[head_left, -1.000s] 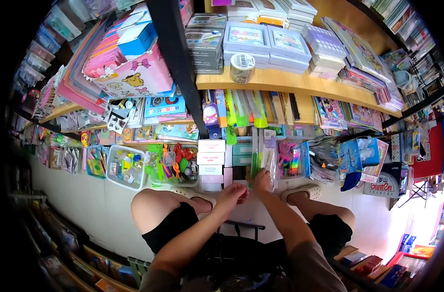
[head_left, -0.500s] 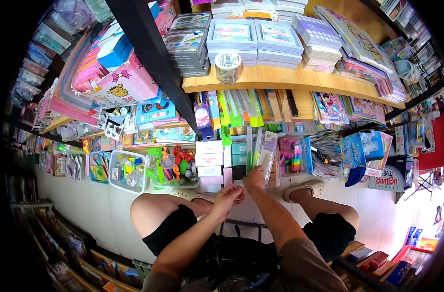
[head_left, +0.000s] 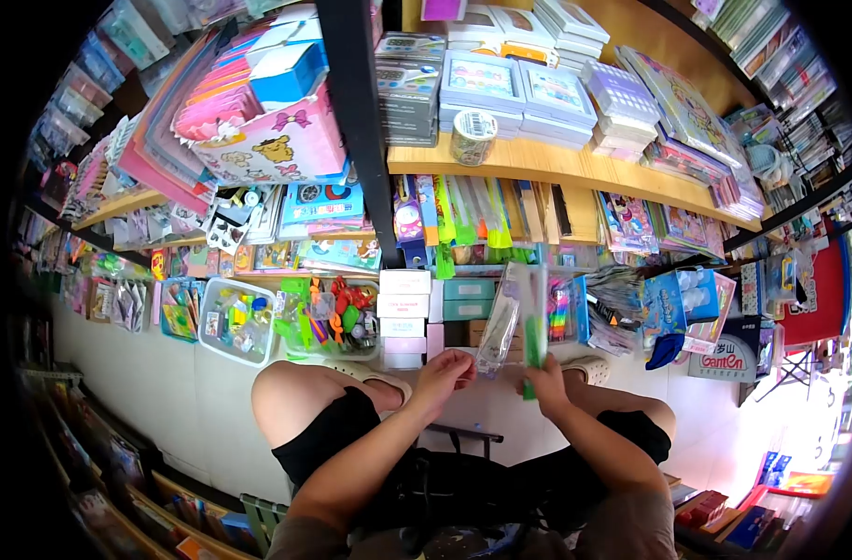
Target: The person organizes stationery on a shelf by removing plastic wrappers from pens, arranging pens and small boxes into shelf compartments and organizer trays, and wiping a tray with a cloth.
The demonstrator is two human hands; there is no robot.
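Observation:
My right hand (head_left: pixel 545 381) is closed around the green end of a long, flat, ruler-like strip (head_left: pixel 535 336), which points up and away from me and is blurred by motion. To its left, a clear packet (head_left: pixel 501 322) stands tilted among the goods, its lower end near my left fingertips. My left hand (head_left: pixel 447 375) is closed, with fingertips pinched together. Whether anything thin is between them cannot be made out. Stacked boxes (head_left: pixel 404 313) stand just beyond my left hand. Similar green-ended strips (head_left: pixel 468 215) sit under the wooden shelf.
A bin of small toys (head_left: pixel 239 322) and a tray of colourful pieces (head_left: pixel 333 322) stand on the floor at left. Above is a wooden shelf (head_left: pixel 538 168) with a tape roll (head_left: pixel 473 137) at its edge. A black post (head_left: pixel 356 121) rises at left. A Ganten carton (head_left: pixel 725 350) is at right.
My right hand has moved right and toward me, now with the green-ended strip in it. The clear packet sits lower. My left hand is nearly where it was; the view has shifted slightly.

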